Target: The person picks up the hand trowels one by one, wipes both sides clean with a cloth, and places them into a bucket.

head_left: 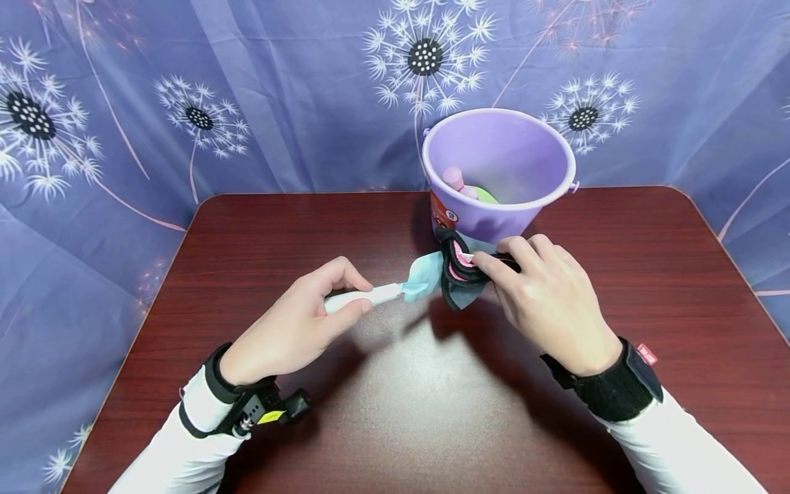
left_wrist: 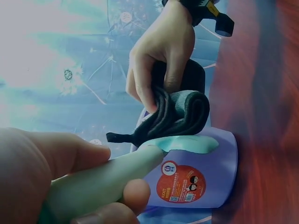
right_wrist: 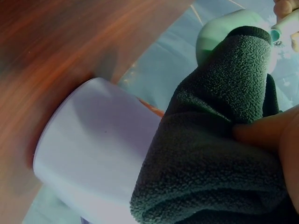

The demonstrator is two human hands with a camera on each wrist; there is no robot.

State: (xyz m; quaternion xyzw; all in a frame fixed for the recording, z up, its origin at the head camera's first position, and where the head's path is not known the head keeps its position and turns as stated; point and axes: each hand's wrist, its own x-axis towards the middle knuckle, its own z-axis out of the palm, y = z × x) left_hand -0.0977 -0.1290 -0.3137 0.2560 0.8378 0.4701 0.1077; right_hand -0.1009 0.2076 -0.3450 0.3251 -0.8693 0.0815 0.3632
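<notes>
My left hand grips the white handle of a small shovel, thumb below and fingers above. Its pale teal blade points right. My right hand pinches a folded dark grey fleecy cloth with black edging; a bit of pink shows in its folds in the head view. The blade lies right beside the cloth and is partly covered by it in the right wrist view; I cannot tell whether they touch. Both things are held above the table, in front of the purple bucket.
The bucket stands at the back of the dark red wooden table, near its far edge. Inside it are a pink piece and a green piece. A blue dandelion-print curtain hangs behind and around the table.
</notes>
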